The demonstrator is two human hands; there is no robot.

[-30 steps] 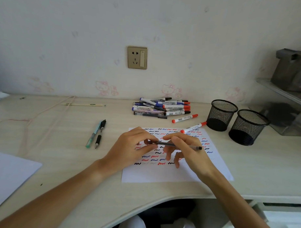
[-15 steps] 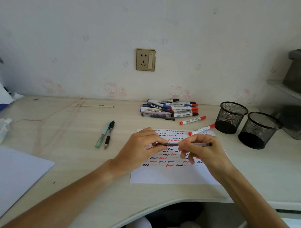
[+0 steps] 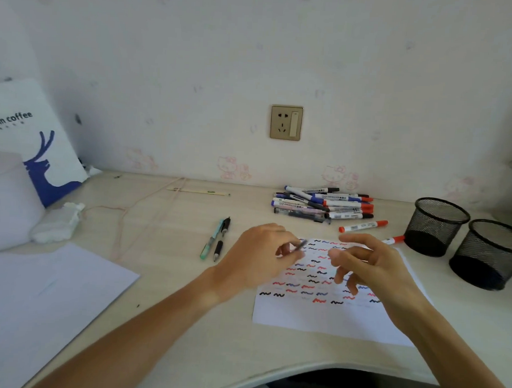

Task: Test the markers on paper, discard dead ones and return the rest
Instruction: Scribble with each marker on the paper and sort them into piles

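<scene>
My left hand (image 3: 258, 257) pinches a thin grey pen (image 3: 301, 244) by one end, just above the test paper (image 3: 326, 318), which is covered with red, blue and black squiggles. Beside it my right hand (image 3: 371, 267) hovers over the paper with fingers spread and holds nothing. A pile of markers (image 3: 324, 205) lies behind the paper near the wall. Two red-capped markers (image 3: 364, 226) (image 3: 394, 240) lie apart from the pile, at the paper's far right corner.
Two black mesh cups (image 3: 436, 226) (image 3: 487, 254) stand at the right. A green pen and a black pen (image 3: 217, 239) lie left of my hands. A blank sheet (image 3: 42, 296), a crumpled tissue (image 3: 56, 221), a coffee bag (image 3: 33, 139) and a thin cord (image 3: 126, 212) occupy the left.
My right hand has let go of the grey pen and opened; only my left hand holds it now. The view has swung left, bringing the coffee bag into sight.
</scene>
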